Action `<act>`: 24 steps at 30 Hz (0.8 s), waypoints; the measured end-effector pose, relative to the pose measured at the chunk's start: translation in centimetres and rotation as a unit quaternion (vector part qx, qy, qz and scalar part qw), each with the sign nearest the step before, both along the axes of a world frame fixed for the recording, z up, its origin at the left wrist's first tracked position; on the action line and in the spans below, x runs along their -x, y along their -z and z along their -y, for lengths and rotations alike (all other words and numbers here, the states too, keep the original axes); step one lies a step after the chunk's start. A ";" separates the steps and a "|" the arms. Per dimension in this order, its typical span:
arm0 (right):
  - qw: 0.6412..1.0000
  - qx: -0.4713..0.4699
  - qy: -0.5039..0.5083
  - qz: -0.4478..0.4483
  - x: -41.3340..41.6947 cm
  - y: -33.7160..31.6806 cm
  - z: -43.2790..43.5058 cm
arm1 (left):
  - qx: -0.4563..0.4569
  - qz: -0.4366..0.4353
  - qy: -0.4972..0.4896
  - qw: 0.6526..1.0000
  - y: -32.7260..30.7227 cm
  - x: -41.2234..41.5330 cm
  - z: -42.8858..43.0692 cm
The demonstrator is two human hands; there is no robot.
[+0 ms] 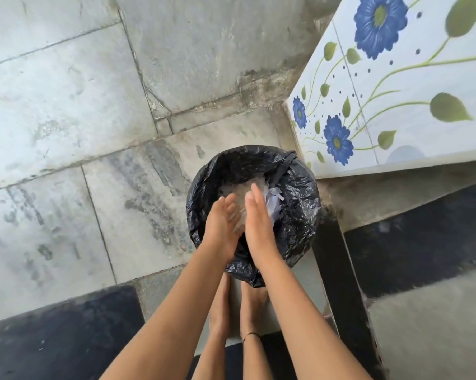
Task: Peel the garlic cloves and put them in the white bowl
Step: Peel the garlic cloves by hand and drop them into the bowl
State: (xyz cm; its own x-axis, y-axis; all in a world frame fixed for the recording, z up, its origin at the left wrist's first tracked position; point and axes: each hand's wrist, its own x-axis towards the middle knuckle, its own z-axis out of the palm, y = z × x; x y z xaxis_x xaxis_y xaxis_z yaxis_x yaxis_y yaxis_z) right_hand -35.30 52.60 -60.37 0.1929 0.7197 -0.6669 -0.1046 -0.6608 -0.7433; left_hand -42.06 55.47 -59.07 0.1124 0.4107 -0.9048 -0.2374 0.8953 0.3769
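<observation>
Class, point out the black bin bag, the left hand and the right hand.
black bin bag (300, 212): head view, crinkled right side.
left hand (221, 226): head view, palm.
right hand (258, 223): head view, middle of hand.

No legible text, label, brand, number or sign appears on any surface in the head view.

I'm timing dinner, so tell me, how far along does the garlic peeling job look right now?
Probably near the end. Done: pale papery scraps lie in the round bin lined with a black plastic bag. In hand: the left hand and right hand, fingers straight and palms facing, hover over it holding nothing, seemingly brushing off. Left: unclear, since no garlic cloves or white bowl are in view.
</observation>
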 end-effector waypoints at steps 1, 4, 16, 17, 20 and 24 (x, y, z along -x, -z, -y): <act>0.999 -0.028 -0.030 -0.027 0.8 -0.6 -0.1 | -0.002 -0.012 0.040 0.999 -0.3 -0.4 0.2; 0.986 0.030 -0.163 0.029 0.7 0.4 0.4 | -0.030 0.026 0.007 0.999 -2.0 -1.2 0.1; 0.965 0.127 -0.146 0.178 -1.1 -5.6 -0.3 | -0.058 0.107 -0.043 0.992 -8.7 -0.9 0.1; 0.962 0.134 -0.116 0.207 -1.7 -7.0 -0.3 | -0.073 0.112 -0.038 0.990 -9.6 0.0 0.0; 0.971 0.079 -0.103 0.201 -2.5 -12.8 0.1 | -0.097 0.018 0.049 0.994 -13.3 1.4 -0.1; 0.962 -0.008 -0.128 0.241 -3.4 -23.8 2.0 | -0.183 -0.126 0.191 0.956 -22.9 1.6 0.0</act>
